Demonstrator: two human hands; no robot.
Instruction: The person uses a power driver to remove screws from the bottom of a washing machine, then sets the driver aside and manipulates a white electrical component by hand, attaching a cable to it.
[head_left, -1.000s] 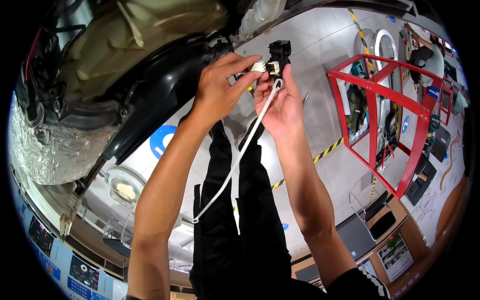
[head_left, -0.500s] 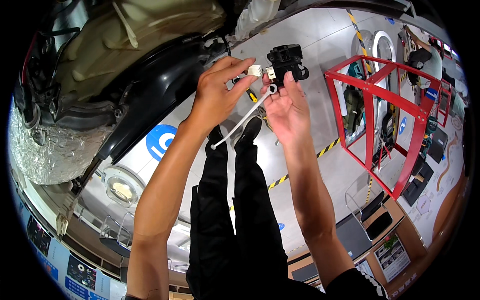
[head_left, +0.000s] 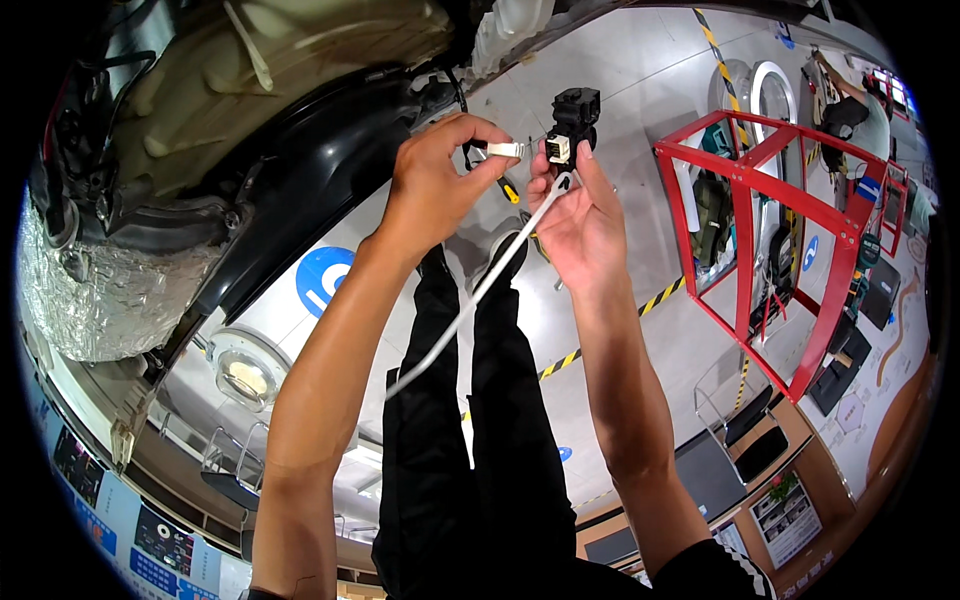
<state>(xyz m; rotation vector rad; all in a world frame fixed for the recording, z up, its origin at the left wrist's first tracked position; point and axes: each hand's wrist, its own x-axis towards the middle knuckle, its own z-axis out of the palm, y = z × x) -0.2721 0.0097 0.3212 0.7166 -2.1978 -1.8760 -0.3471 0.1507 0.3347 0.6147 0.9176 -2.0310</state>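
Note:
Between the thumb and fingers of my left hand (head_left: pixel 430 190) is a small white plug connector (head_left: pixel 506 150). My right hand (head_left: pixel 585 225) holds a black plastic latch-like part (head_left: pixel 575 105) upright, thumb on one side and fingers on the other. A white socket (head_left: pixel 558 150) on the part faces toward me and the plug. Plug and socket are apart, with a small gap between them. From the part's lower end a long thin white strap (head_left: pixel 470 305) with a looped tip hangs down to the left, in front of my legs.
A large appliance with a black curved rim (head_left: pixel 300 170) and silver foil covering (head_left: pixel 90 290) fills the upper left. On the right stands a red metal frame (head_left: pixel 740 230). A yellow-handled tool (head_left: pixel 510 190) shows below my hands. A round door (head_left: pixel 245 370) lies lower left. Another person (head_left: pixel 865 125) is far right.
My right hand has turned the black part so its white socket faces me more. The strap has swung closer and hangs lower. My left hand has tilted the plug slightly.

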